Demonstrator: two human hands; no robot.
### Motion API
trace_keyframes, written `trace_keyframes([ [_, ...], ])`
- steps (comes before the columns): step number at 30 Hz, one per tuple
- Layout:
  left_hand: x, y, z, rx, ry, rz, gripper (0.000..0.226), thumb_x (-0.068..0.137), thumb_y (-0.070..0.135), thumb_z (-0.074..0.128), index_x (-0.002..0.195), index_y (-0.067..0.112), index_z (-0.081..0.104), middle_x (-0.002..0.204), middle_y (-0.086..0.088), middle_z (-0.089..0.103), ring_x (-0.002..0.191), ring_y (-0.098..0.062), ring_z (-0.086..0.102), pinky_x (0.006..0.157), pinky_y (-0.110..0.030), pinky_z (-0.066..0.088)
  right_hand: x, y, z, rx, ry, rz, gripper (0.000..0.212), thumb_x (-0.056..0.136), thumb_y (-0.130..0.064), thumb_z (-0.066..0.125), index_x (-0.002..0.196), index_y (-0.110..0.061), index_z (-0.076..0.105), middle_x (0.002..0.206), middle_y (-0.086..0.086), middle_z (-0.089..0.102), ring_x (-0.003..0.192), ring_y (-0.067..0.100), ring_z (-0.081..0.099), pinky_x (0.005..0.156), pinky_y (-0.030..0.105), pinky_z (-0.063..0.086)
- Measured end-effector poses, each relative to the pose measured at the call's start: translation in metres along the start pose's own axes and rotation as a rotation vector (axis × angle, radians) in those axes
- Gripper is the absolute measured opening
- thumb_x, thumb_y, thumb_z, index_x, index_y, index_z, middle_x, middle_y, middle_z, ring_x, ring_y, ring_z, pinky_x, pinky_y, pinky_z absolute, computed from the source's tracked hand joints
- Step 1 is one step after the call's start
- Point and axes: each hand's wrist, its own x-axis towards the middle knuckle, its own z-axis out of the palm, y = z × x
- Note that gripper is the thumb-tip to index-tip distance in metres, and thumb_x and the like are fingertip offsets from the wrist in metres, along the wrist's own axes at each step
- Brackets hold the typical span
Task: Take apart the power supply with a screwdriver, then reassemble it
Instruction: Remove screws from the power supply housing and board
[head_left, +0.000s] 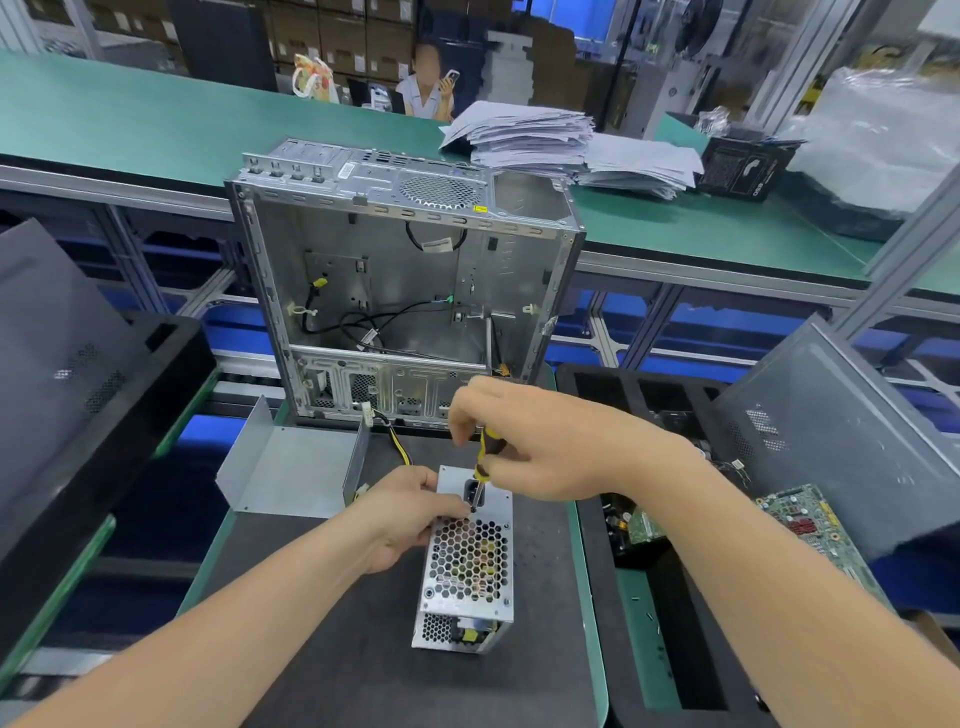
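Screwdriver (487, 451) stands nearly upright in our right hand (535, 441), whose fingers curl round its yellow-and-black handle, with the tip down on the top face of the power supply (467, 564) beside its socket. Our left hand (405, 514) grips the supply's left edge. We have the supply on the dark mat (353, 649), just in front of the open computer case (405, 270), with a bent metal cover (291, 467) to its left.

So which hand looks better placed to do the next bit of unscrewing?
Probably the right hand: it grips the screwdriver, tip down on the power supply. The left hand holds the unit's side, steadying it.
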Motion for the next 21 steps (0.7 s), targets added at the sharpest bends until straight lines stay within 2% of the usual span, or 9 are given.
trace_keyframes([
  [2,0.001,0.000,0.000,-0.017,-0.009,-0.004,0.020,0.091,-0.005,0.072,0.104,0.002,0.059,0.070,-0.007,0.072,0.047,-0.007,0.063,0.045,-0.018,0.048,0.000,0.001,-0.001,0.022,-0.001,0.022,0.016,0.101,-0.017,0.057,0.111,-0.028,0.050,0.103,-0.010,0.059,0.085,0.005,0.057,0.071,0.030,0.049],
  [4,0.002,0.000,0.000,-0.022,-0.017,-0.007,0.019,0.091,-0.005,0.071,0.104,0.003,0.059,0.070,-0.007,0.073,0.052,-0.010,0.066,0.049,-0.021,0.051,0.003,0.002,0.000,-0.039,0.047,0.058,0.008,0.104,-0.028,0.060,0.107,-0.026,0.053,0.089,-0.011,0.060,0.078,0.004,0.057,0.064,0.030,0.044],
  [8,0.005,-0.001,-0.002,-0.010,-0.013,-0.014,0.019,0.090,-0.003,0.073,0.102,0.004,0.060,0.082,-0.012,0.075,0.063,-0.015,0.070,0.056,-0.026,0.055,0.011,-0.001,0.004,-0.195,0.174,0.250,0.043,0.102,-0.060,0.054,0.094,-0.018,0.057,0.067,-0.006,0.052,0.064,0.014,0.053,0.051,0.031,0.031],
  [12,0.005,-0.001,-0.002,-0.005,-0.012,-0.021,0.021,0.090,-0.002,0.074,0.107,0.002,0.062,0.089,-0.016,0.075,0.069,-0.018,0.069,0.058,-0.027,0.055,0.018,-0.009,0.012,-0.438,0.260,0.353,0.058,0.101,-0.071,0.041,0.070,-0.022,0.045,0.060,-0.004,0.045,0.059,0.020,0.048,0.051,0.031,0.027],
  [14,0.005,-0.001,-0.002,0.002,-0.007,-0.021,0.024,0.090,-0.001,0.075,0.110,0.001,0.062,0.090,-0.016,0.072,0.064,-0.016,0.064,0.055,-0.025,0.054,0.021,-0.012,0.015,-0.476,0.283,0.366,0.061,0.103,-0.069,0.039,0.064,-0.022,0.040,0.058,-0.004,0.043,0.058,0.021,0.048,0.052,0.031,0.028],
  [16,0.004,0.000,-0.003,-0.004,-0.004,-0.021,0.024,0.090,-0.002,0.075,0.110,0.001,0.062,0.087,-0.015,0.071,0.059,-0.013,0.062,0.054,-0.023,0.053,0.021,-0.011,0.016,-0.426,0.289,0.344,0.058,0.105,-0.064,0.041,0.065,-0.022,0.045,0.059,-0.004,0.045,0.059,0.021,0.049,0.054,0.031,0.033],
  [18,0.003,0.000,-0.003,-0.009,-0.007,-0.022,0.024,0.090,-0.002,0.074,0.111,0.000,0.062,0.087,-0.015,0.072,0.060,-0.014,0.065,0.054,-0.023,0.053,0.016,-0.007,0.011,-0.240,0.227,0.244,0.039,0.105,-0.053,0.050,0.083,-0.022,0.059,0.072,-0.006,0.056,0.071,0.018,0.056,0.060,0.034,0.042],
  [20,0.002,0.000,-0.002,-0.006,-0.010,-0.022,0.027,0.091,-0.003,0.073,0.115,-0.003,0.062,0.089,-0.016,0.072,0.066,-0.017,0.065,0.056,-0.025,0.054,0.011,-0.005,0.005,-0.031,0.111,0.128,0.011,0.104,-0.033,0.057,0.105,-0.023,0.062,0.093,-0.008,0.066,0.085,0.013,0.062,0.072,0.035,0.052],
  [21,0.002,0.000,-0.002,-0.003,-0.012,-0.018,0.026,0.091,-0.003,0.073,0.115,-0.003,0.063,0.090,-0.017,0.071,0.069,-0.019,0.063,0.057,-0.026,0.054,0.008,-0.004,0.004,0.027,0.073,0.094,0.007,0.104,-0.026,0.058,0.110,-0.022,0.061,0.097,-0.008,0.068,0.087,0.010,0.063,0.076,0.034,0.054],
])
